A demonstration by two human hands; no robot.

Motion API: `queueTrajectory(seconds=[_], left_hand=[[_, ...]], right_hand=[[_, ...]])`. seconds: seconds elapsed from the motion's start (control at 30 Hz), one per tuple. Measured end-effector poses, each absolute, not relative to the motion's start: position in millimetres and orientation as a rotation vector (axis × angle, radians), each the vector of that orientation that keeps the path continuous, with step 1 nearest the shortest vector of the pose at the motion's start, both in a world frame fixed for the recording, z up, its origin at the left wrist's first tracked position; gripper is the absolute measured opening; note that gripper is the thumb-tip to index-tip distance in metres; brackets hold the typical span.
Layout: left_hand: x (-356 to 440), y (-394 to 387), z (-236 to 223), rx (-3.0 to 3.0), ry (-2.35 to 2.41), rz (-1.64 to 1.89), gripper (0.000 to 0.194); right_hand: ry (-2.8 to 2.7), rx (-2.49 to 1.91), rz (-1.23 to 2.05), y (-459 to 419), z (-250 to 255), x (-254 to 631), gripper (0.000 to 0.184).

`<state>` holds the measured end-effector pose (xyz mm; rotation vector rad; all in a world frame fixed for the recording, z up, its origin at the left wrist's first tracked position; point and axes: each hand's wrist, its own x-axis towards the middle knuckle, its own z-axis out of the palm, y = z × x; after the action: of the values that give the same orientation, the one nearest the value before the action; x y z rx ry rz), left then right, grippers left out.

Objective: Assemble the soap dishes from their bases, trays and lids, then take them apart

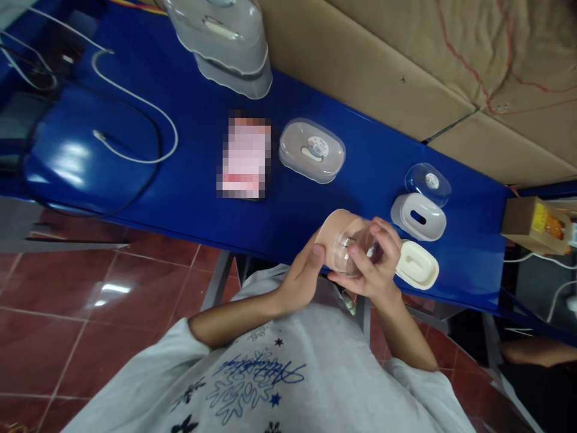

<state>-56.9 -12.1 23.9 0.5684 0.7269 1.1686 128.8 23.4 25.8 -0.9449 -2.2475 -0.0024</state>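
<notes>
Near the front edge of the blue table, my left hand [304,273] grips a peach-coloured oval plastic dish [332,231], its thumb on the near rim. My right hand [376,258] has its fingers wrapped round a clear plastic lid [358,231], which overlaps the peach dish. Whether the two are fitted together I cannot tell. Just right of my right hand lies a cream oval dish [419,267]. Behind that is a white oval tray [426,219] with a dark slot, then a clear lid [428,182] with a round sticker.
A clear-lidded oval box [311,150] sits mid-table beside a pixelated pink item [246,157]. Stacked clear covers [225,42] stand at the back. A white cable [135,93] loops at left. Cardboard [360,78] lines the far edge; a small carton [525,222] is at right.
</notes>
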Motion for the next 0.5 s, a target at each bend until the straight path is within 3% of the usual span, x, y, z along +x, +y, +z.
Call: queueTrajectory(seconds=[0.17,0.33,0.5], left_hand=[[-53.6,-16.2,17.8,0.442,0.668,1.176,0.058],[-52.8,-11.5,19.1,0.435,0.638,1.200,0.056],[-54.2,4.1,14.8,0.265,0.641,1.153,0.053]], right_hand=[[-2.344,-1.067,0.093,19.5,21.6,135.2,0.068],[-2.389,-1.137,0.092,20.7,27.6,127.8,0.083],[-2.444,-1.159,0.320,35.9,45.3,123.5,0.095]])
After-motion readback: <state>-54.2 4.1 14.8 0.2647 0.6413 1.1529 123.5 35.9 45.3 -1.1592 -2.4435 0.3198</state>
